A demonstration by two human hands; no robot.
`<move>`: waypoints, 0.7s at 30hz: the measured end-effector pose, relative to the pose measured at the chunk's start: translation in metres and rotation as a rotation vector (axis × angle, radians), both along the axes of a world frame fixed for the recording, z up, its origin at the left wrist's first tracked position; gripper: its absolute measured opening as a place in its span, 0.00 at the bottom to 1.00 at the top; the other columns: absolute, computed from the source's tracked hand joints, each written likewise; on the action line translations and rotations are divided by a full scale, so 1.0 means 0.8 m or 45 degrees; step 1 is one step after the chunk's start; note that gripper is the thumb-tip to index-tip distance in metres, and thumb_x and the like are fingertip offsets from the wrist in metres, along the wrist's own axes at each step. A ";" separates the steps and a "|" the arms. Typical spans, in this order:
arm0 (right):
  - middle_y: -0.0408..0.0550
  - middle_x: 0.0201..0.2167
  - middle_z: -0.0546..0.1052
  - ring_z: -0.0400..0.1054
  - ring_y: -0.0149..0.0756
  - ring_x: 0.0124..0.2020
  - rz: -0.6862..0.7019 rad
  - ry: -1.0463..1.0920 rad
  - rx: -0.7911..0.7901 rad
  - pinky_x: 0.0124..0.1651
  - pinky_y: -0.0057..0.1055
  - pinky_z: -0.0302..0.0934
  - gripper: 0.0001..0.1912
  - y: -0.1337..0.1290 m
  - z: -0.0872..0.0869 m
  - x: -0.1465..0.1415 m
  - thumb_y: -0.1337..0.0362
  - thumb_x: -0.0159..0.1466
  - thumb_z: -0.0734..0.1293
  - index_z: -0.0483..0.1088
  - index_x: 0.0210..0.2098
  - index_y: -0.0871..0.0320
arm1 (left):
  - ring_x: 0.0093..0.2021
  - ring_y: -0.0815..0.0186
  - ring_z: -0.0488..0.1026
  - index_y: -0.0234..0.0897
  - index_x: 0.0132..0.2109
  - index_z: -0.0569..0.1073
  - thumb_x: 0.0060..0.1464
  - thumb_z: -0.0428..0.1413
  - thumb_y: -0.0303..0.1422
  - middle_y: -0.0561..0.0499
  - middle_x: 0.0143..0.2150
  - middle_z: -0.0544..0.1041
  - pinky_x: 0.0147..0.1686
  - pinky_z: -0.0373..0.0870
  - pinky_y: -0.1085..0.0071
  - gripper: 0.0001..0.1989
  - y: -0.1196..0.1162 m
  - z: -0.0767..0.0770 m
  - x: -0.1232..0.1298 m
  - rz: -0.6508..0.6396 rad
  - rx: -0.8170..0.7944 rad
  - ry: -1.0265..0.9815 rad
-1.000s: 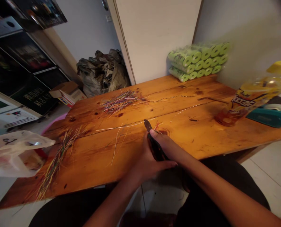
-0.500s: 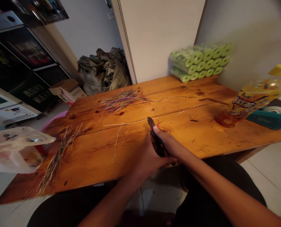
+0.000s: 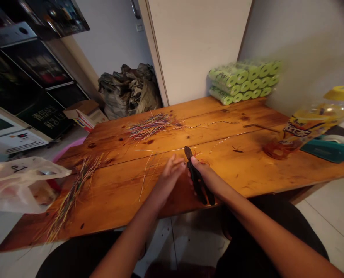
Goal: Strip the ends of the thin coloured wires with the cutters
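My right hand (image 3: 206,174) is wrapped round a pair of dark pliers (image 3: 195,175), thumb near the pivot, jaws pointing away from me and handles slightly apart. Just left of them is my left hand (image 3: 172,172), its fingers stretched out and partly spread, nothing visible in it. A thin white wire (image 3: 160,150) runs across the table to the jaw tips; whether the jaws grip it I cannot tell. Other loose thin wires (image 3: 145,173) lie beyond my left hand. Orange-red wire scraps (image 3: 199,156) show partly behind my right hand.
A multicoloured wire bundle (image 3: 153,125) lies at the back of the wooden table (image 3: 116,193), another bundle (image 3: 73,193) at left by a plastic bag (image 3: 24,181). At right stand a tilted-looking tea bottle (image 3: 305,127) and teal tape dispenser (image 3: 330,148). Green-wrapped rolls (image 3: 241,83) are stacked behind.
My left hand has come off the pliers' handles and moved up and left, its fingers opening. My right hand still grips the pliers. The view has shifted slightly.
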State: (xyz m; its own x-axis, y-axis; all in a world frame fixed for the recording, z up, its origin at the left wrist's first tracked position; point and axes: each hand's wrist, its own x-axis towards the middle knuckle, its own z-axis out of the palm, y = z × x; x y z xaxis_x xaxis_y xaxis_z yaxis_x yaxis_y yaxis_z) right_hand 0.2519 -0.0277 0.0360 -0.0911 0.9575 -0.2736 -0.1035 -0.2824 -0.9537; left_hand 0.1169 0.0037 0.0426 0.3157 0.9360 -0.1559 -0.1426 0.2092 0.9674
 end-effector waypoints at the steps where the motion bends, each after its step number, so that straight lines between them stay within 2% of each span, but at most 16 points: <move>1: 0.43 0.16 0.67 0.62 0.30 0.15 0.002 0.020 -0.026 0.18 0.27 0.58 0.30 0.000 0.001 0.000 0.40 0.62 0.51 0.64 0.23 0.58 | 0.43 0.63 0.74 0.40 0.51 0.68 0.48 0.60 0.38 0.46 0.47 0.75 0.50 0.65 0.62 0.23 0.007 0.003 -0.003 0.115 0.004 -0.028; 5: 0.42 0.16 0.67 0.62 0.28 0.15 0.011 0.062 -0.048 0.17 0.25 0.58 0.28 0.000 0.002 -0.001 0.40 0.62 0.52 0.63 0.24 0.58 | 0.33 0.71 0.73 0.34 0.41 0.72 0.45 0.61 0.32 0.52 0.33 0.76 0.41 0.68 0.70 0.14 0.033 0.009 -0.011 0.363 0.111 -0.109; 9: 0.43 0.17 0.67 0.62 0.29 0.15 0.027 0.073 -0.077 0.17 0.26 0.59 0.29 0.003 -0.001 0.000 0.39 0.61 0.52 0.63 0.25 0.58 | 0.29 0.73 0.71 0.32 0.30 0.74 0.42 0.62 0.32 0.52 0.28 0.75 0.37 0.68 0.72 0.09 0.045 0.008 -0.012 0.434 0.192 -0.081; 15: 0.45 0.19 0.68 0.64 0.31 0.17 0.011 0.135 -0.034 0.20 0.28 0.61 0.28 0.009 -0.009 0.001 0.40 0.61 0.55 0.65 0.26 0.59 | 0.28 0.74 0.71 0.31 0.30 0.75 0.40 0.64 0.34 0.52 0.27 0.76 0.36 0.68 0.74 0.11 0.049 0.012 -0.019 0.442 0.192 -0.073; 21: 0.45 0.20 0.69 0.64 0.30 0.18 0.061 0.204 -0.103 0.22 0.28 0.61 0.29 0.002 0.001 0.004 0.39 0.60 0.55 0.66 0.28 0.59 | 0.27 0.75 0.71 0.30 0.30 0.75 0.39 0.64 0.33 0.52 0.27 0.76 0.35 0.68 0.76 0.11 0.047 0.019 -0.024 0.438 0.146 -0.119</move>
